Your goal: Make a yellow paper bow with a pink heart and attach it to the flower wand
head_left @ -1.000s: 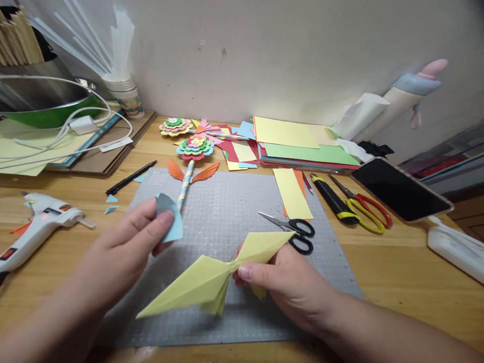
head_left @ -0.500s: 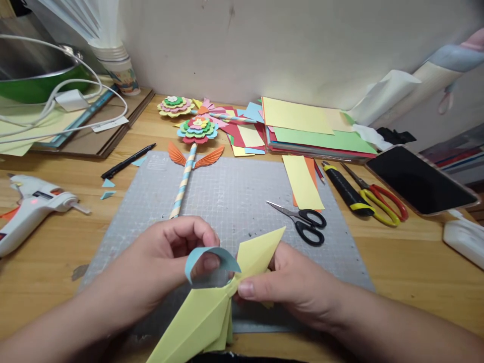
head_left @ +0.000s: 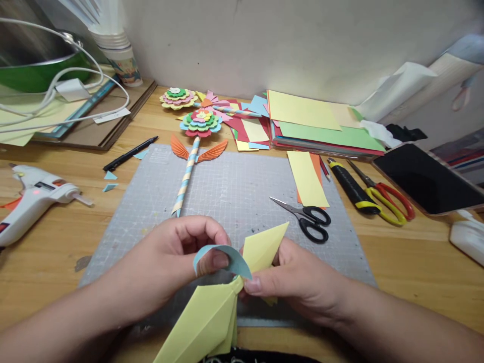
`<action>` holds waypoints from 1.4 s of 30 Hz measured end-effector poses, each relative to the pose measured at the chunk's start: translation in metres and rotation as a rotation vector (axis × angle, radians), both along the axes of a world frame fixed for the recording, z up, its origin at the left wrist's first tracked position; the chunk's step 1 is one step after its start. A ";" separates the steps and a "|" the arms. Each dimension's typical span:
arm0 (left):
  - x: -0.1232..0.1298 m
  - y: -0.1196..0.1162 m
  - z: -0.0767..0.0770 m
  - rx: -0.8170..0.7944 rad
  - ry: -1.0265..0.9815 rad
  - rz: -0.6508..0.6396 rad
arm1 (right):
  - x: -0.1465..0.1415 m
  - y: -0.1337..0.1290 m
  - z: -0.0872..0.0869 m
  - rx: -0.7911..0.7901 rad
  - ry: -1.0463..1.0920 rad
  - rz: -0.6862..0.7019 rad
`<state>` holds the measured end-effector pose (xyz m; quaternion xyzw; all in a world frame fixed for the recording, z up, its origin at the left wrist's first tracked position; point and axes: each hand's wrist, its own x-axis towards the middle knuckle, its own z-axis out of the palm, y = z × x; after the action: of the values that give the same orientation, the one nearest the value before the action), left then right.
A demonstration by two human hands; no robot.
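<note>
Near the front of the grey cutting mat, my right hand (head_left: 295,275) pinches a folded yellow paper bow (head_left: 207,307) at its narrow middle, thumb on top. One wing of the bow points up and right; the other hangs down to the left. My left hand (head_left: 189,252) has its fingers curled, with the thumb against a curved blue paper strip (head_left: 236,257). The strip's right end meets the bow close to its middle. The fingertips of my right hand are hidden behind the yellow paper.
On the cutting mat (head_left: 242,186) lie black-handled scissors (head_left: 315,224), yellow strips (head_left: 308,176) and a paper flower with striped stem (head_left: 185,176). A glue gun (head_left: 38,194) lies left; pliers (head_left: 389,201), a cutter (head_left: 351,186) and a phone (head_left: 431,176) lie right.
Both hands and the bow appear slightly further right. The blue strip has shifted right and its right end now lies lower over the bow's middle. The whole view has shifted slightly.
</note>
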<state>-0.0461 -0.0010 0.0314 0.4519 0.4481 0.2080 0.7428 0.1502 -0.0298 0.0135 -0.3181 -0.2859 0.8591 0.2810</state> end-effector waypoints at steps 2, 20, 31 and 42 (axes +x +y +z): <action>0.001 0.001 0.000 0.005 -0.007 -0.004 | 0.000 0.000 0.000 -0.001 0.013 0.002; 0.000 0.002 0.003 -0.010 -0.048 -0.045 | 0.001 -0.001 -0.006 -0.052 0.045 0.000; 0.000 0.004 0.002 -0.005 -0.051 -0.075 | 0.001 -0.002 -0.008 -0.061 0.051 0.004; -0.002 0.004 0.000 -0.012 -0.014 -0.113 | 0.002 -0.002 -0.009 -0.070 0.069 0.002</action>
<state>-0.0484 0.0029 0.0313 0.4705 0.4178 0.1662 0.7592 0.1523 -0.0317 0.0046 -0.2977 -0.2464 0.8793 0.2784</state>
